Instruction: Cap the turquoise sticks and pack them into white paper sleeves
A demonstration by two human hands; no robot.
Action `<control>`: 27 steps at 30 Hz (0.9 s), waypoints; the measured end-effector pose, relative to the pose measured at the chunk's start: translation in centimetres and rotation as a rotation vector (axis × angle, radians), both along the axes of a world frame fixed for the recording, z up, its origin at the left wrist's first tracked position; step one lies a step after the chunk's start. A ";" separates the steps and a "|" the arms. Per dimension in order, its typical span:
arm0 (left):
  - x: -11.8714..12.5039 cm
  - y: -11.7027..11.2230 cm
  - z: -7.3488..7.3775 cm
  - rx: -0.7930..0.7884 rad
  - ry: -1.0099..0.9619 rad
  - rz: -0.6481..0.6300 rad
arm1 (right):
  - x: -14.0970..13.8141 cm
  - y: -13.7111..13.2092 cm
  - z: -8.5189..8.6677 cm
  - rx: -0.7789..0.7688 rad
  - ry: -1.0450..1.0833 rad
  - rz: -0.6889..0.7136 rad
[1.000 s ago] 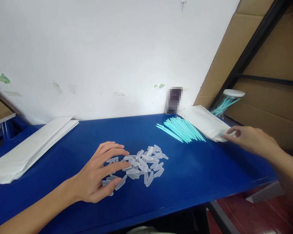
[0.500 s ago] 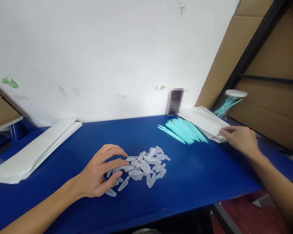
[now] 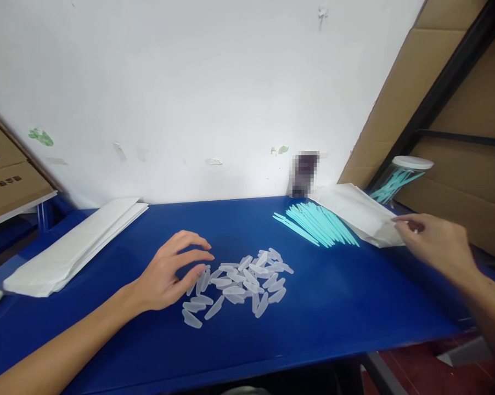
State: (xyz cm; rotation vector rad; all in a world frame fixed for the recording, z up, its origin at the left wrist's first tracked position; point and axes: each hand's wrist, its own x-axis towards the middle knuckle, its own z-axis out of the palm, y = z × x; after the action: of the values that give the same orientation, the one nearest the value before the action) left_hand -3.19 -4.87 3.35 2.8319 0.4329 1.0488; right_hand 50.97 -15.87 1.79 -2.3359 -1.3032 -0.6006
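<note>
My left hand [image 3: 171,271] hovers with fingers curved and apart at the left side of a loose pile of small translucent plastic blade caps [image 3: 235,282]. Nothing shows between its fingers. On the right, my right hand [image 3: 434,241] is closed in a pinch at the near right end of a white paper bag [image 3: 354,208]. Its fingertips are partly hidden, but they appear to grip the bag's edge. Left of the bag, slim teal sticks [image 3: 324,224], which look like eyebrow razors, lie side by side in a fanned heap.
A stack of flat white paper bags [image 3: 72,247] lies on the blue table [image 3: 214,351] at left. A lidded clear jar [image 3: 395,184] of teal sticks stands at back right. A blurred dark object [image 3: 304,173] leans on the wall. Cardboard [image 3: 15,164] is at far left.
My left hand has lifted and drawn back slightly from the caps, uncovering several of them. The right hand has moved a little to the right, still at the bag. The view has shifted slightly left.
</note>
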 end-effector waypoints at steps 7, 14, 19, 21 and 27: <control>0.0 3.7 -0.7 -0.176 0.003 0.254 | -6.6 4.4 1.5 -0.592 0.113 0.171; -1.5 5.6 -1.9 -0.290 0.082 0.361 | -10.0 9.0 0.5 -0.654 0.155 0.072; -1.4 5.6 -1.7 -0.301 0.103 0.374 | -11.6 10.4 0.8 -0.644 0.162 0.074; -1.3 5.5 -1.6 -0.312 0.111 0.382 | -12.1 10.8 0.8 -0.633 0.162 0.084; -1.2 5.7 -2.0 -0.328 0.133 0.405 | -12.9 11.2 2.1 -0.576 0.116 0.097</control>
State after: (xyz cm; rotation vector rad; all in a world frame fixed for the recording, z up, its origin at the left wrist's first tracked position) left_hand -4.44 0.83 1.36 2.5795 1.1157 0.7509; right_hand 38.03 -4.67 3.87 -2.6707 -1.6915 -0.0495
